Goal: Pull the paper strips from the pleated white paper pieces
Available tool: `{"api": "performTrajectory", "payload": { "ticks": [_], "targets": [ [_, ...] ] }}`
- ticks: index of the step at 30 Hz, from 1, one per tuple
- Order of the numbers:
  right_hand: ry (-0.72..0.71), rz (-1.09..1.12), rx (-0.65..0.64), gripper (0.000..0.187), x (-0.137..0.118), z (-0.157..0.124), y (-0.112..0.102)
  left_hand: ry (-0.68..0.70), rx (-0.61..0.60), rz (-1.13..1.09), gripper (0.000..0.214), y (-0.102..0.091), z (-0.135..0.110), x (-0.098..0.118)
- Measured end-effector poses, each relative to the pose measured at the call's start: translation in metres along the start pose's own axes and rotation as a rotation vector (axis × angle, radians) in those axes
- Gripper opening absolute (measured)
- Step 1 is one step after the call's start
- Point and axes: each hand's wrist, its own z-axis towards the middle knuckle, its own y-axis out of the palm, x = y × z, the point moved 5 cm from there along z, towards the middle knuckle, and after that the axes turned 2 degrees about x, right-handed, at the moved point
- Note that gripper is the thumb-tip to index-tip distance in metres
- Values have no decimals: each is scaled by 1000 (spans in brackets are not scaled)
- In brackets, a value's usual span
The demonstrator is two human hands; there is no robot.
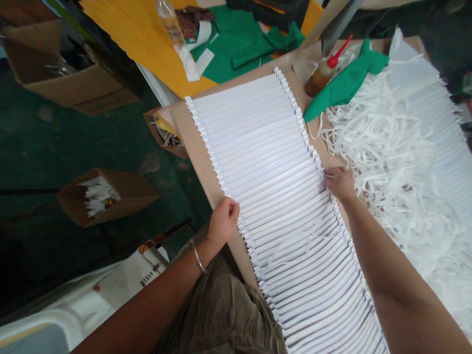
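A long fanned row of overlapping white paper sheets point(265, 147) lies on a brown board point(184, 123). My left hand point(222, 220) pinches the left end of one sheet in the row, fingers closed. My right hand point(339, 183) holds the right end of the same sheet at the row's other edge, fingers curled onto it. A metal bangle sits on my left wrist.
A heap of white paper strips point(391, 162) lies right of the row, with a green cloth point(342, 83) and a red-capped glue bottle point(324, 71) behind it. Yellow and green sheets point(236, 39) lie at the back. Cardboard boxes point(106, 194) stand on the floor at left.
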Motion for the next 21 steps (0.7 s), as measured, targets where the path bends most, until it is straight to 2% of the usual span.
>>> {"api": "performTrajectory", "payload": {
  "ticks": [3, 9, 12, 15, 18, 21],
  "targets": [
    [79, -88, 17, 25, 1, -11, -8, 30, -26, -38, 17, 0, -5, 11],
    [6, -120, -69, 29, -3, -33, -41, 110, -180, -125, 14, 12, -12, 48],
    [16, -237, -60, 31, -4, -28, -39, 180, -258, -149, 14, 20, -20, 64],
    [91, -324, -75, 34, -1, -12, -22, 205, -287, -130, 14, 20, -28, 65],
    [188, -323, -74, 33, 2, 1, -7, 179, -269, -111, 14, 12, -32, 52],
    [186, -299, -50, 31, -1, 1, -7, 144, -222, -110, 15, 6, -32, 44]
  ]
}}
